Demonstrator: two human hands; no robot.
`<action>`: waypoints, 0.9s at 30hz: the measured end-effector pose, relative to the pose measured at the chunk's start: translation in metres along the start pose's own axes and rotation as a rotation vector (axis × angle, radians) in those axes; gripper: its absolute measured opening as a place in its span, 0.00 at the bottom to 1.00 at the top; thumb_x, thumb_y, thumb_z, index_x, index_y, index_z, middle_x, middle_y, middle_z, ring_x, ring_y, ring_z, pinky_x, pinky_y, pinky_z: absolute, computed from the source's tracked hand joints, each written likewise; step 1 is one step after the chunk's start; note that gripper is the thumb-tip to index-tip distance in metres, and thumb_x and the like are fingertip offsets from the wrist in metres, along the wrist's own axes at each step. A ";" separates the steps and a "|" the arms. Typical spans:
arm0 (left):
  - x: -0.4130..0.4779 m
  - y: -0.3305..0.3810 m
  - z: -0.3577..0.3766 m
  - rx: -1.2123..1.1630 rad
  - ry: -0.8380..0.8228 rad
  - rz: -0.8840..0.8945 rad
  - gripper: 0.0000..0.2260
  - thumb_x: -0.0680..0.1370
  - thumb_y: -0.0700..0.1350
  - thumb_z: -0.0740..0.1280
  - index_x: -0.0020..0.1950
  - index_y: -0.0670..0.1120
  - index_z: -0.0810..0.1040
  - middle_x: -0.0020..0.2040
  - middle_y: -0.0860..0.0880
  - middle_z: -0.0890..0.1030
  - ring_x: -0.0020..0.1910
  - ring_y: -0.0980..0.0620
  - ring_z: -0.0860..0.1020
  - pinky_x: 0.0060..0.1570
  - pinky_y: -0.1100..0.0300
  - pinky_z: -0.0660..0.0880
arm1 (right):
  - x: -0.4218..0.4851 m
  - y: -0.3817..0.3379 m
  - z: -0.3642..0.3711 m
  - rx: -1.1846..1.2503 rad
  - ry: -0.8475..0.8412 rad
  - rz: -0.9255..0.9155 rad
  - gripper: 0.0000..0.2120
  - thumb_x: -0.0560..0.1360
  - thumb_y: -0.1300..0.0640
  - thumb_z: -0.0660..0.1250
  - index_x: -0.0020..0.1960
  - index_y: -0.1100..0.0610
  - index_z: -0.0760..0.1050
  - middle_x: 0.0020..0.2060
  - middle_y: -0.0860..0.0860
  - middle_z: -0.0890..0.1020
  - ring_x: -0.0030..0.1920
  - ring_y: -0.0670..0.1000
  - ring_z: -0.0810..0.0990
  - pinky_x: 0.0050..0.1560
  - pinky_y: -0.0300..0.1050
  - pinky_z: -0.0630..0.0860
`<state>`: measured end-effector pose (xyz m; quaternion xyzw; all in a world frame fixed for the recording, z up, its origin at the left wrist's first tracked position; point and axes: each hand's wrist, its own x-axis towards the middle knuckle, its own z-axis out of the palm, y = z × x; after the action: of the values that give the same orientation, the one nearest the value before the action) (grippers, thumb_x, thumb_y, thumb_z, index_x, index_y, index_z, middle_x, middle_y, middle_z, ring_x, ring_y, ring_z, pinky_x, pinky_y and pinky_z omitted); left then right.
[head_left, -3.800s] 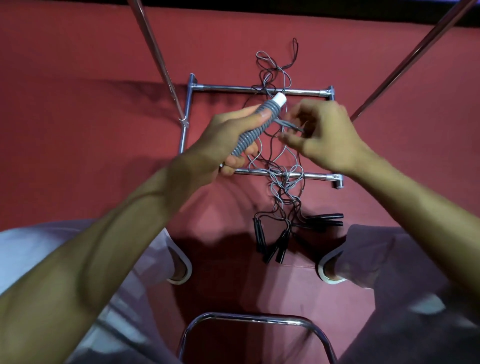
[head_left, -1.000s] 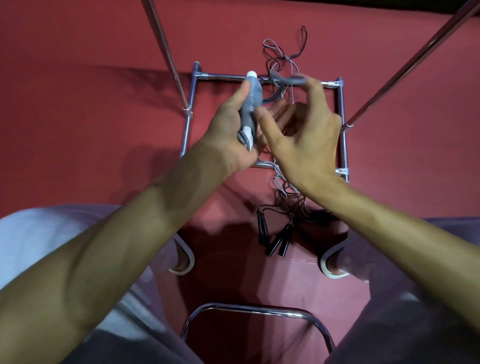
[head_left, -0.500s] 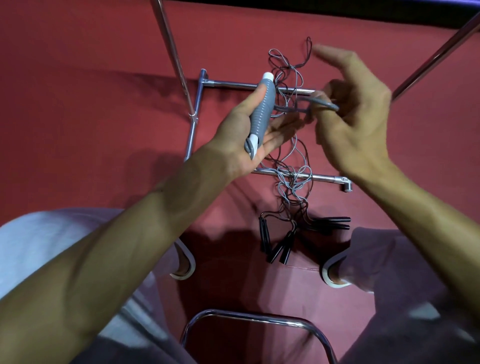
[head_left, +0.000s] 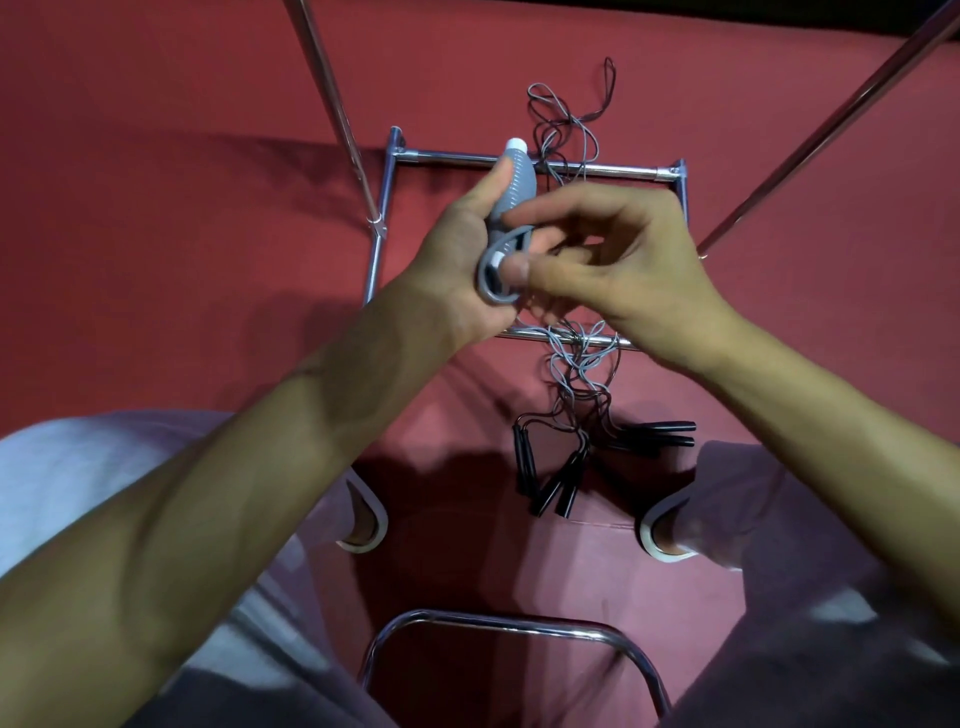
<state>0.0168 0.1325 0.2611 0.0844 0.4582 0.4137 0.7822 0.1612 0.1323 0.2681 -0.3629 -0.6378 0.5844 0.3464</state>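
Note:
My left hand (head_left: 457, 254) grips a grey ribbed skipping-rope handle (head_left: 514, 184) with a white tip, held upright above the floor. My right hand (head_left: 618, 260) pinches the grey rope (head_left: 491, 273) and bends it in a loop around the handle's lower end. Part of the handle is hidden behind both hands. Below them, a tangle of thin grey and black ropes (head_left: 579, 364) hangs down over a metal bar.
A chrome rectangular frame (head_left: 587, 169) lies on the red floor (head_left: 156, 234), with two slanted metal poles (head_left: 337, 109) rising from it. Several black rope handles (head_left: 561, 478) lie near my knees. A chrome chair rail (head_left: 509, 621) curves at the bottom.
My right hand has come down and left from beside the handle, carrying the rope to the handle's lower end. My left hand kept hold of the handle.

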 end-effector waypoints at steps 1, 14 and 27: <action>0.000 0.000 0.001 0.009 0.015 -0.005 0.26 0.83 0.63 0.57 0.35 0.45 0.70 0.29 0.48 0.71 0.25 0.49 0.72 0.28 0.61 0.70 | -0.001 0.000 0.004 0.061 0.056 0.031 0.13 0.72 0.66 0.77 0.55 0.67 0.81 0.34 0.55 0.81 0.29 0.51 0.79 0.33 0.45 0.80; -0.007 0.002 0.009 -0.096 0.110 0.029 0.24 0.83 0.53 0.64 0.71 0.36 0.75 0.66 0.39 0.80 0.67 0.44 0.79 0.69 0.54 0.74 | 0.002 0.003 0.028 -0.082 0.453 -0.045 0.08 0.73 0.60 0.77 0.43 0.60 0.79 0.30 0.54 0.78 0.29 0.53 0.76 0.31 0.44 0.74; -0.007 -0.010 0.013 -0.115 0.147 0.010 0.13 0.82 0.51 0.67 0.40 0.46 0.77 0.31 0.48 0.81 0.30 0.53 0.81 0.41 0.60 0.82 | 0.005 0.019 0.046 -0.225 0.703 -0.127 0.10 0.73 0.59 0.75 0.38 0.61 0.76 0.25 0.52 0.72 0.26 0.47 0.67 0.32 0.42 0.65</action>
<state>0.0308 0.1244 0.2681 0.0113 0.4894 0.4483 0.7479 0.1198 0.1146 0.2458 -0.5368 -0.5615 0.3276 0.5378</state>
